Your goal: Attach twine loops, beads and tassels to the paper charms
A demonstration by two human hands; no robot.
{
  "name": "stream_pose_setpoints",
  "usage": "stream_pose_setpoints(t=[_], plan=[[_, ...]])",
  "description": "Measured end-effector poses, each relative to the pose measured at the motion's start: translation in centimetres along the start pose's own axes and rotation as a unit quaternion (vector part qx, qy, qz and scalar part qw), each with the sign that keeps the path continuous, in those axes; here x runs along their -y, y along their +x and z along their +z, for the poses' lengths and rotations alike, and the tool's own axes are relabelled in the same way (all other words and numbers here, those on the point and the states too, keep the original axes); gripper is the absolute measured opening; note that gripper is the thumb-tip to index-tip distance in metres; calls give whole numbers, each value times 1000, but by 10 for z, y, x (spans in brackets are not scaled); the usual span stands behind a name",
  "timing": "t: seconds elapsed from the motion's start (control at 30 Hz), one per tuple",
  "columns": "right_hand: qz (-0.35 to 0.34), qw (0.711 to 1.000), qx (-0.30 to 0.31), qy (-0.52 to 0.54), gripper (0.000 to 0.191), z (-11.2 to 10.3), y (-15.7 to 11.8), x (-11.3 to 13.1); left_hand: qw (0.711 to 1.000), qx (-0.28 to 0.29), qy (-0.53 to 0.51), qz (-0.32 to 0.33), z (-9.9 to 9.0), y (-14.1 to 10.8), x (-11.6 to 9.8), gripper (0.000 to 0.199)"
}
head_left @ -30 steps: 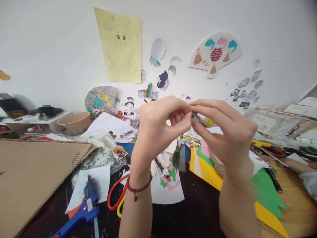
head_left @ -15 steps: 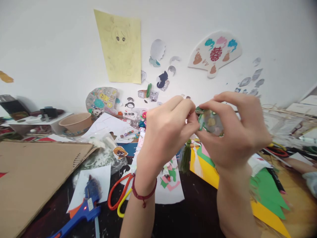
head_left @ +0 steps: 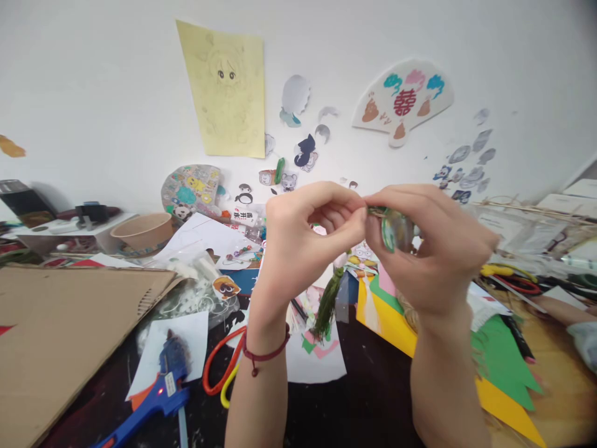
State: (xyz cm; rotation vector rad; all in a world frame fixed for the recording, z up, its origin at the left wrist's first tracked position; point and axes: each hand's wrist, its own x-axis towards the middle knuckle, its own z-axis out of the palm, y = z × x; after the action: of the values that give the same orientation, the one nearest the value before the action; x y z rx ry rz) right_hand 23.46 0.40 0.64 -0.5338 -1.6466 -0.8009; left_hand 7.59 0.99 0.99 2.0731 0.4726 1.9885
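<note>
My left hand point(head_left: 310, 239), with a dark red bracelet on its wrist, is raised with thumb and forefinger pinched together; what lies between the tips is too small to make out. Its fingertips meet those of my right hand point(head_left: 426, 239). Between the thumb and fingers of my right hand is a small round, clear and green ornament point(head_left: 395, 230), turned nearly edge-on and partly covered by the fingers. A dark green tassel point(head_left: 329, 305) hangs below the hands, over a white paper with green and pink scraps; its upper end is hidden.
A blue glue gun point(head_left: 163, 395) with a red light lies on white paper at the left, beside orange-handled scissors point(head_left: 219, 367). Brown cardboard point(head_left: 69, 336) covers the far left. Yellow paper point(head_left: 387, 320) and green paper point(head_left: 504, 361) lie right. Another person's arm point(head_left: 550, 308) shows at the right edge.
The round ornament has turned more edge-on. My left hand has shifted slightly left and opened a gap behind its pinch. The green tassel has swung left and shows more fully.
</note>
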Motion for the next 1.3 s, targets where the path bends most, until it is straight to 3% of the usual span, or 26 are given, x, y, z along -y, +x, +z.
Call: stream_pose_setpoints(t=[0.23,0.37,0.53,0.7,0.87,1.0,1.17,1.3], plan=[[89,990,50,101,17,-5,-2,-1,1000,20,-19,-15,-5,0,0,9],[98,988,63,101,21,-9,0,4,999,21,-23,-14,-7,0,-1,12],[1,999,15,-29,24,-11,2,8,1000,8,-22,-3,-8,1,-4,14],[-79,984,13,-162,23,-10,0,7,1000,5,11,-11,-8,1,-5,14],[-117,974,-17,-195,13,-4,-2,5,998,-1,64,-15,-4,0,-7,14],[-172,968,-32,-180,17,-1,-3,0,994,0,110,-19,-2,-1,-7,15],[-120,980,28,-156,14,4,-6,-4,981,10,193,9,3,-1,-1,13],[-51,995,23,-79,18,7,-7,-7,982,17,188,10,7,-2,4,14]])
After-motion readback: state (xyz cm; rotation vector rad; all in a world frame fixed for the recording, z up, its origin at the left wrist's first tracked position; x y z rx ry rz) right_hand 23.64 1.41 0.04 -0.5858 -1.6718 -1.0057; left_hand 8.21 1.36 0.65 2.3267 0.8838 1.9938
